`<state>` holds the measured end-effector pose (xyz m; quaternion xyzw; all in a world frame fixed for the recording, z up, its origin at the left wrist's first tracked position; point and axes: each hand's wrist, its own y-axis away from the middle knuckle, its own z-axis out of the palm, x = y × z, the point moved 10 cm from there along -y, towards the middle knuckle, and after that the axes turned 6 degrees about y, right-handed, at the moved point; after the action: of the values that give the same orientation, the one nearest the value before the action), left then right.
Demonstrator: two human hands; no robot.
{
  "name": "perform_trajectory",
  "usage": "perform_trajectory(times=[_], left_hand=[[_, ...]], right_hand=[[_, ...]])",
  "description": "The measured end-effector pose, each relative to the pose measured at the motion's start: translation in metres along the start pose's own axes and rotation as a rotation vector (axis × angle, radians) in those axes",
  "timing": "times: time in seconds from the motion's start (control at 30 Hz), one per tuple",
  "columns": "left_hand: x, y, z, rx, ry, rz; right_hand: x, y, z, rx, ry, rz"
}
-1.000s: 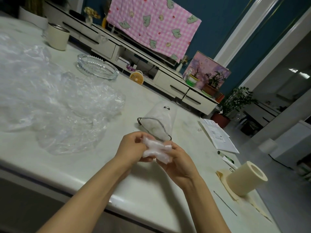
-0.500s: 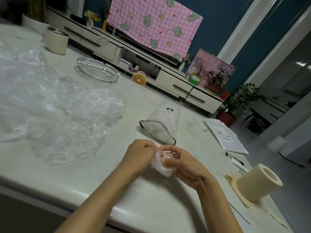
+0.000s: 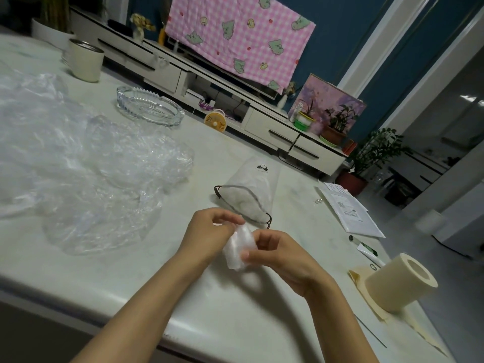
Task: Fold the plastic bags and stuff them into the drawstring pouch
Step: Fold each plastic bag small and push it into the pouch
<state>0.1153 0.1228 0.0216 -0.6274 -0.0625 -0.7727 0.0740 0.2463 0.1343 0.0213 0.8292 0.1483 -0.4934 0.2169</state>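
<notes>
While left hand (image 3: 209, 229) and right hand (image 3: 277, 255) both pinch a small folded plastic bag (image 3: 239, 248) over the tabletop's (image 3: 230, 313) near edge, drawstring pouch (image 3: 251, 189) lies just beyond (looks partly stuffed); crumpled plastic bags (image 3: 86, 166) toward the left edge aren't folded yet.

Head view, tilted, down onto table (image 3: 301, 195), probably close

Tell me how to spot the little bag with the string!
Start at the big pale table. Right of the heap of crumpled clear plastic bags, near the middle, lies the drawstring pouch. Only it has a dark cord round its mouth and a tiny black logo.
</notes>
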Motion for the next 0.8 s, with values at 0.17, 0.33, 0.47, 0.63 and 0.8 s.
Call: perform_trajectory(times=[0.17, 0.33, 0.47, 0.63, 0.8], left_hand=[[-0.015, -0.001, 0.016, -0.074, 0.178, -0.17], [-0.023, -0.001, 0.028, -0.101, 0.257, -0.236], [-0.035, -0.007, 0.028, -0.03, 0.18, -0.278], [-0.04, -0.013, 0.008, 0.153, 0.112, -0.261], [-0.036, -0.017, -0.001, 0.226, 0.055, -0.242]], right_hand=[[-0.001, -0.006, -0.008, 0.139, -0.279, -0.104], [0.011, -0.015, -0.01, 0.237, -0.466, -0.107], [0.01, -0.015, -0.038, 0.545, -0.267, -0.129], [-0.029, -0.017, -0.049, 0.804, 0.248, -0.298], [-0.054, -0.051, -0.033, 0.789, 0.909, -0.34]])
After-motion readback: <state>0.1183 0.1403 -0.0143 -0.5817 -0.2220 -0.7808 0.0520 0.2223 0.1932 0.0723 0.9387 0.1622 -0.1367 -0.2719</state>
